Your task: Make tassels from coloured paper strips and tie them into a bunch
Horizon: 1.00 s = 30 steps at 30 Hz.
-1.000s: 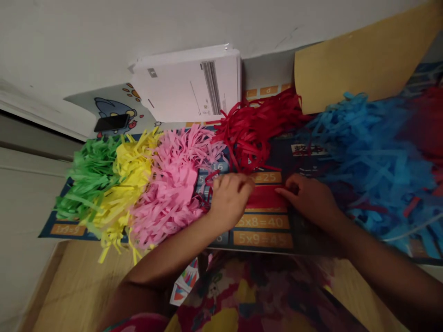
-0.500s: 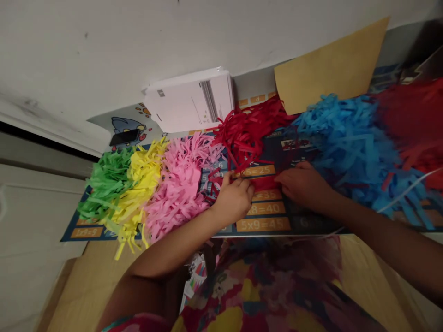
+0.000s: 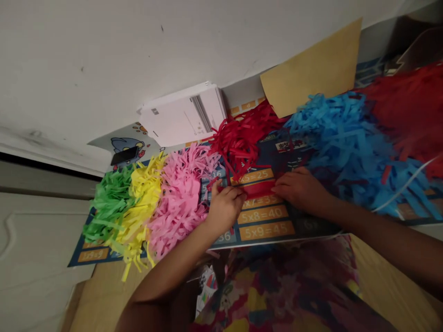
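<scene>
A flat red paper strip stretches between my two hands, low over a printed multiplication mat. My left hand is closed on its left end, the fingertips pressed together. The other end is pinched by my right hand, whose thumb is partly hidden. Just behind the strip lies a pile of loose red paper strips. Pink shredded paper is close to the left of my left hand, and blue shredded paper lies beyond my right hand.
Yellow and green shredded paper lie at the left end. A dark phone is behind them. A white paper stack and a tan sheet lean near the wall. More red shreds fill the far right.
The camera view has turned and shifted slightly. The red strip shows wider and flatter between my hands, with my left hand a little further from my right.
</scene>
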Motion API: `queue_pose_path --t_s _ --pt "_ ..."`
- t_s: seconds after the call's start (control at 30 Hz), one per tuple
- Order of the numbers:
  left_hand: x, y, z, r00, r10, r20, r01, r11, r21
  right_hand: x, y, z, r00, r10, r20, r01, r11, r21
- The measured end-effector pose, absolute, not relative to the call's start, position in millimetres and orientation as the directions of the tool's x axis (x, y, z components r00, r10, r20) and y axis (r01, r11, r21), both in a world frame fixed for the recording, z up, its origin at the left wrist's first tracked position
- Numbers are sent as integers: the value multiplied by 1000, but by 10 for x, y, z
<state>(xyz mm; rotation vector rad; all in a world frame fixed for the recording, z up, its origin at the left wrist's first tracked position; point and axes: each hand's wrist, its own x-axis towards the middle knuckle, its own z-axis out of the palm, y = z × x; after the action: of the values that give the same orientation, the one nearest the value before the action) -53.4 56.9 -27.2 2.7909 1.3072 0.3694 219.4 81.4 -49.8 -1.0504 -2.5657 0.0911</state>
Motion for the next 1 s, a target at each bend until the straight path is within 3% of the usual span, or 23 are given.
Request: queue_pose_path --t_s 0.13,0.27,0.57,0.9,1.0 --pt "-537 651 -196 517 849 112 797 -525 298 2233 1001 -459 -594 796 119 703 585 -403" --pt "-488 729 -190 392 917 72 854 -392 343 2139 1109 -426 -527 850 -5 779 481 -403" --pt "-469 767 -254 316 947 52 885 -315 343 2125 968 -509 -438 881 182 796 473 -377" --pt "-471 806 -272 310 950 41 901 -307 306 2113 1043 -548 -410 902 132 826 429 -366" --pt "-492 768 -268 377 917 131 886 -399 237 2096 1016 -488 -407 896 178 841 444 -309"
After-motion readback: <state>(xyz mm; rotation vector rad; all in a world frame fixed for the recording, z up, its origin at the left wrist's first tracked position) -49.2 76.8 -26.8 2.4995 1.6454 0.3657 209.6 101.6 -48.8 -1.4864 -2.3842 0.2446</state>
